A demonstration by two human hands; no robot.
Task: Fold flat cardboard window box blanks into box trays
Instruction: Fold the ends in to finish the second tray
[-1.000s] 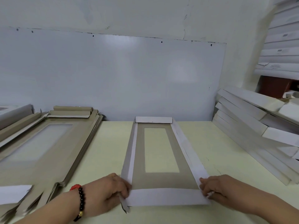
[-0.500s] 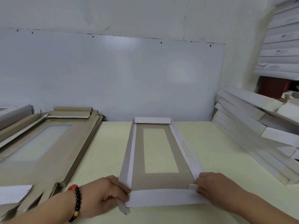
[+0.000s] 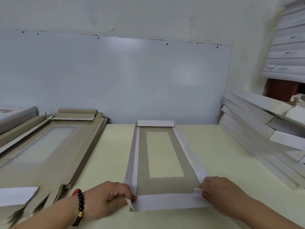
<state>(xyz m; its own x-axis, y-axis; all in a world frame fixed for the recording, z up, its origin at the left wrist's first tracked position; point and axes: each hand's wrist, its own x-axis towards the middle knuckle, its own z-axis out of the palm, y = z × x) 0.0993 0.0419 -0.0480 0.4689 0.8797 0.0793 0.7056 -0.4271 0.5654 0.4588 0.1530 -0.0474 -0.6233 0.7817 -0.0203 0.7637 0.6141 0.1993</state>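
Head view, catalogued near to far.

Left hand (image 3: 109, 198), at 7 o'clock: fingers curled, pinching small white corner tab (image 3: 130, 204) at near left corner of box blank (image 3: 165, 185). Bead bracelet (image 3: 80, 207), red and black with one gold bead, worn on left wrist.

Right hand (image 3: 221, 190), at 5 o'clock: fingers curled over near right corner of blank, pressing down on white corner flap (image 3: 197, 190); whether pinched or merely pressed, impossible to tell.

Near end flap (image 3: 168, 201), white, folded up along front edge, spanning between both hands.

Box blank, at centre of pale yellow table (image 3: 115, 146), running lengthwise from 6 toward 12 o'clock: grey-brown inner face up, rectangular window (image 3: 165, 154) cut through middle. Left side wall (image 3: 132, 162) and right side wall (image 3: 189, 152), both white, partly raised along long edges. Far end wall (image 3: 155, 123), white, standing upright at 12 o'clock.

Stack of flat blanks (image 3: 41, 151), at 9 o'clock, grey-brown, windowed, well apart from worked blank; loose white sheet (image 3: 16, 195) lying on near end at 8 o'clock.

Pile of folded white trays (image 3: 257, 126), at 3 o'clock, leaning overlapped along right table edge.

White boxes (image 3: 290, 47), stacked higher at 2 o'clock.

White wall panel (image 3: 115, 76), behind table at 12 o'clock.
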